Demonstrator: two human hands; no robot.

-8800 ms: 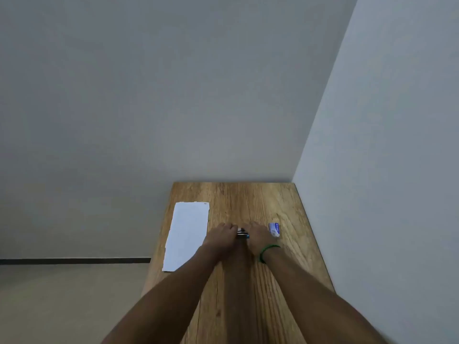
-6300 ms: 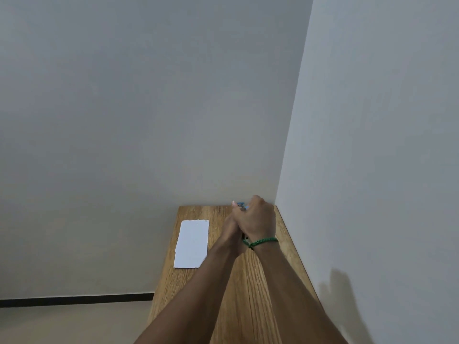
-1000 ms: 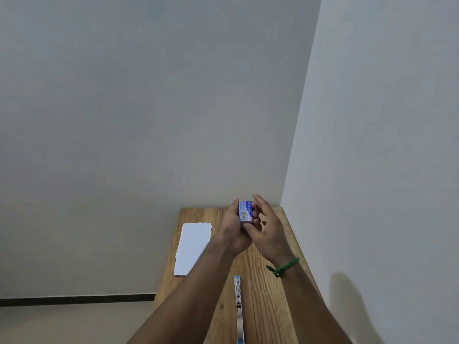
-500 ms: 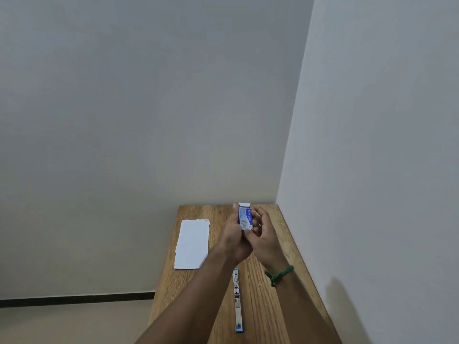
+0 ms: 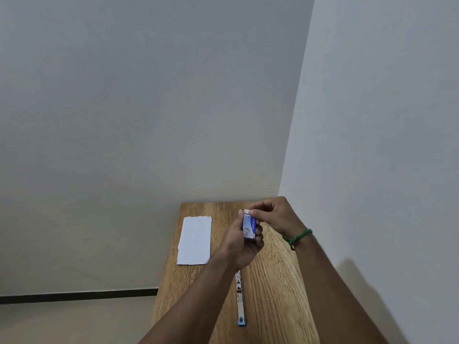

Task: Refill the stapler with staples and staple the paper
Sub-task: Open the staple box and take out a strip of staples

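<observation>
My left hand (image 5: 242, 247) holds a small blue and white staple box (image 5: 249, 227) upright above the wooden table (image 5: 273, 281). My right hand (image 5: 275, 214), with a green band at the wrist, pinches the white flap at the top of the box. The stapler (image 5: 240, 300) lies opened out flat and long on the table below my left forearm, its blue end nearest me. A white sheet of paper (image 5: 195, 240) lies flat near the table's left edge.
The table stands in a corner, with a wall right behind it and another wall along its right side. Its left edge drops to a beige floor (image 5: 74, 321) with a dark skirting strip.
My right hand has risen from beside the box to its top and now pinches the flap. The box stays in my left hand. The stapler and paper have not moved.
</observation>
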